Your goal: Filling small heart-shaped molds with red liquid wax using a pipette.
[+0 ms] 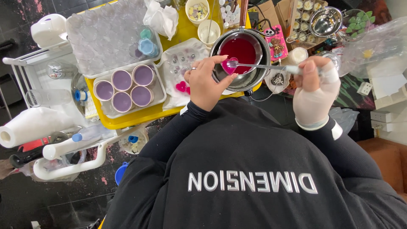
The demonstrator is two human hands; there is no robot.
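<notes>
My left hand (206,82) pinches a small clear mould cup (231,64) tinted pink, held over the rim of a steel pot (243,80) filled with red liquid (240,49). My right hand (314,89), in a white glove, grips a long metal spoon (263,66) whose tip reaches the little cup. Both hands hover above the near edge of the yellow tray (140,116). Black sleeves cover both arms.
On the yellow tray sit four cups of purple wax (123,87) in a clear container, a sheet of clear moulds (106,34), and paper cups (208,30). A steel bowl (325,21), plastic bags and boxes lie right. A white cart (42,63) and paper roll (29,127) stand left.
</notes>
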